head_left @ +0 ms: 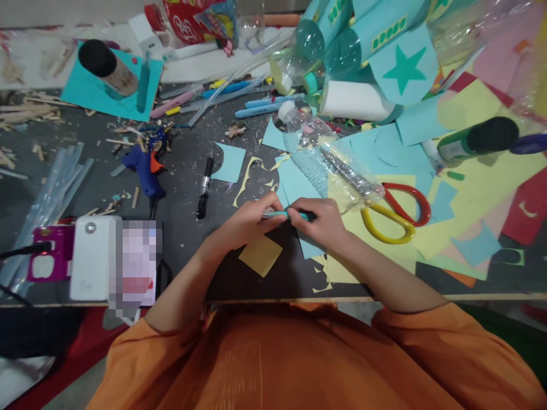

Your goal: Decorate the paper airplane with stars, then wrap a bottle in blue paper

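Note:
Near the table's front edge, my left hand and my right hand are close together, fingers closed around a slim teal pen-like stick. Its left part looks pale or clear, and the fingers hide much of it. Just below my left hand lies a yellow-brown paper square. Light blue paper is under my right hand. A black pen rests to the left of my hands. To the right are scissors with one red and one yellow handle, their blades partly covered by a clear plastic bottle.
A blue glue gun, a white power bank and clear glue sticks lie at left. Dark-capped bottles stand or lie at both sides. Teal paper-wrapped bottles and a white roll fill the back right, among coloured paper scraps.

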`<state>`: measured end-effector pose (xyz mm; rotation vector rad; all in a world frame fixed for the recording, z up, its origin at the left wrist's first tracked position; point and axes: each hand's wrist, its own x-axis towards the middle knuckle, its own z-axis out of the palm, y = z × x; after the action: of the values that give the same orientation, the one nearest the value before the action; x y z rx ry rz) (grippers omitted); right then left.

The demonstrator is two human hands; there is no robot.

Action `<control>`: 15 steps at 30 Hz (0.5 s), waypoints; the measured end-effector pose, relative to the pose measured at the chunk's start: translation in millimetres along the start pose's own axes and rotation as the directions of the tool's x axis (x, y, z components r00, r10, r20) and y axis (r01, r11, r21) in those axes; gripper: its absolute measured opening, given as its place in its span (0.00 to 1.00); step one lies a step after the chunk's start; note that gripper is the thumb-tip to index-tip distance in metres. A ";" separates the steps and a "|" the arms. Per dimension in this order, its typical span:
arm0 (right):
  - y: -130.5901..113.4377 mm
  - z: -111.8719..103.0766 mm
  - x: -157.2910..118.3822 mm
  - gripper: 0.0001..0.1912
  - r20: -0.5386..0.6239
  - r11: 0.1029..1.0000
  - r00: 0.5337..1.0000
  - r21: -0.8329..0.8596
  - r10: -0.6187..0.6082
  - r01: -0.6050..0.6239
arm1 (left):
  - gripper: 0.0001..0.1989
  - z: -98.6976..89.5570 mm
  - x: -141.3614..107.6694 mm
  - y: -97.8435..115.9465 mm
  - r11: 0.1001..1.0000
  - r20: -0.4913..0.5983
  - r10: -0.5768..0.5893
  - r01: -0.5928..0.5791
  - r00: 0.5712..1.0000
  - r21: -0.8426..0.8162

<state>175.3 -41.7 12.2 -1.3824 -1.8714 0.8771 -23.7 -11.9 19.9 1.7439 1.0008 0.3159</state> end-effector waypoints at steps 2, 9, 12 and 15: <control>0.7 0.2 0.7 0.18 0.026 0.998 0.999 0.056 -0.027 0.025 | 0.14 -8.8 -1.3 3.9 0.999 -0.030 0.003 -0.002 1.000 0.048; 16.1 -11.6 5.7 0.14 -0.063 0.990 0.992 0.096 0.108 -0.102 | 0.09 -61.2 -21.4 3.3 0.961 -0.725 -0.055 0.233 0.687 0.147; 14.3 -15.0 9.8 0.06 -0.018 0.980 0.987 -0.116 0.160 -0.161 | 0.11 -76.4 -27.7 -0.8 0.892 -0.834 -0.144 0.435 0.533 0.125; 5.1 -14.9 13.1 0.16 0.079 0.923 0.973 -0.341 0.216 -0.177 | 0.17 -81.3 -29.8 -2.5 0.791 -0.801 -0.232 0.587 0.551 0.175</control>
<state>186.9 -25.8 17.9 -1.7844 -2.0649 0.7741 -94.6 19.4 58.7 1.6719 2.2260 0.5561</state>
